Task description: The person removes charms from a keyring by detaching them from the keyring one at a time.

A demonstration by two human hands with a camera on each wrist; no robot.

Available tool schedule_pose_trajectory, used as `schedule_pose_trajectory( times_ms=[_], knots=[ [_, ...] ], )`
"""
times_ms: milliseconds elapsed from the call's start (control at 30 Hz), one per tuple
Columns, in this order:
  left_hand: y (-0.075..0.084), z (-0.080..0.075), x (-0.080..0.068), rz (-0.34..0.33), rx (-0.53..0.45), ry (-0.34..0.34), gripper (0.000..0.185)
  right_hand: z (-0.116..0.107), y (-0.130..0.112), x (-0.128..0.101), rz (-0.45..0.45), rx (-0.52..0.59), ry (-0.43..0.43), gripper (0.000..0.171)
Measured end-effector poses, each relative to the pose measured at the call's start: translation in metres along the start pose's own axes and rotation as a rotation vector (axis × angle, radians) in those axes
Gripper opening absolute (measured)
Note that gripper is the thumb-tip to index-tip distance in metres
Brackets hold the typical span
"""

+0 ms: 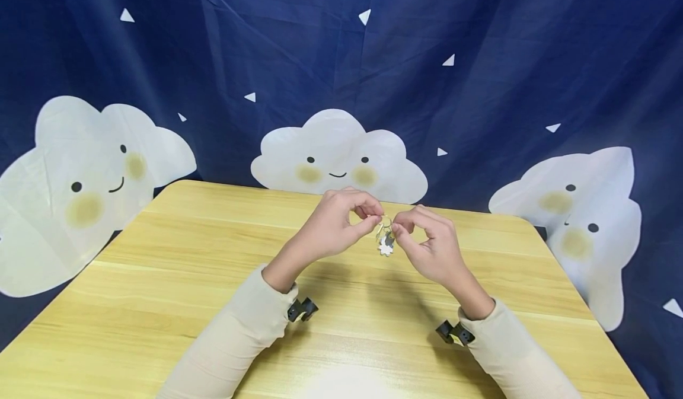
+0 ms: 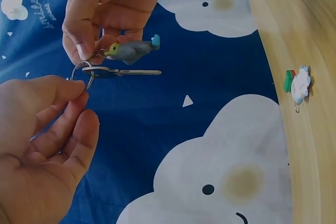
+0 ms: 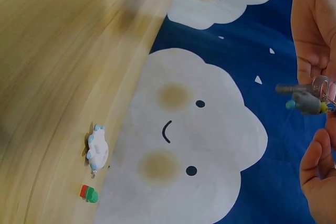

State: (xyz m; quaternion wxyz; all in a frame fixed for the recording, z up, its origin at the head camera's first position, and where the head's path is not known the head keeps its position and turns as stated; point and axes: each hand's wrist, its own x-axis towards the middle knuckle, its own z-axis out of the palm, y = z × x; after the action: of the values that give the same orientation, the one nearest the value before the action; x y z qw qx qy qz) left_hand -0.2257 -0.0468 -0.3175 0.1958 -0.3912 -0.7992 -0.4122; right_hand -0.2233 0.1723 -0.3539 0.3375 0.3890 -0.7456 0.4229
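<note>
My left hand (image 1: 341, 221) pinches a metal key ring (image 2: 91, 82) between thumb and fingertips, above the table. A silver key (image 2: 126, 71) hangs on that ring. Opposite, my right hand (image 1: 429, 245) has its thumb and fingertips at the ring's other side, holding the small link of a grey figure charm (image 2: 131, 51) with a yellow head and light blue end. In the right wrist view, the hands sit at the right edge, and the ring is partly cut off. Whether the charm's link is threaded on the ring cannot be made out.
On the wooden table (image 1: 176, 304) lie a white charm with pale blue bumps (image 3: 97, 148) and a small red and green piece (image 3: 89, 193). A dark blue cloth with clouds (image 1: 341, 49) hangs behind the table's far edge. Both wrists carry black camera mounts.
</note>
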Motion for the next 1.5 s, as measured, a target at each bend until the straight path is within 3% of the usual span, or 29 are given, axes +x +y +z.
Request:
schedule_pose_trajectory(
  times_ms=[500, 1033, 1333, 1500],
  knots=[
    [-0.0037, 0.0003, -0.0003, 0.081, 0.095, -0.013, 0.007, 0.0018, 0.0013, -0.0022, 0.029, 0.01, -0.053, 0.014],
    [-0.0055, 0.0007, -0.0008, 0.116, 0.194, -0.106, 0.008, 0.0012, 0.0029, -0.0017, 0.023, 0.004, -0.087, 0.016],
    [-0.0045, -0.0007, -0.0018, 0.071, 0.219, -0.15, 0.008, 0.0008, 0.0017, -0.001, 0.033, -0.002, -0.076, 0.016],
    [-0.0079, -0.0013, -0.001, 0.029, 0.206, -0.16, 0.008, 0.0003, 0.0041, -0.002, 0.098, -0.015, -0.087, 0.017]
  ],
)
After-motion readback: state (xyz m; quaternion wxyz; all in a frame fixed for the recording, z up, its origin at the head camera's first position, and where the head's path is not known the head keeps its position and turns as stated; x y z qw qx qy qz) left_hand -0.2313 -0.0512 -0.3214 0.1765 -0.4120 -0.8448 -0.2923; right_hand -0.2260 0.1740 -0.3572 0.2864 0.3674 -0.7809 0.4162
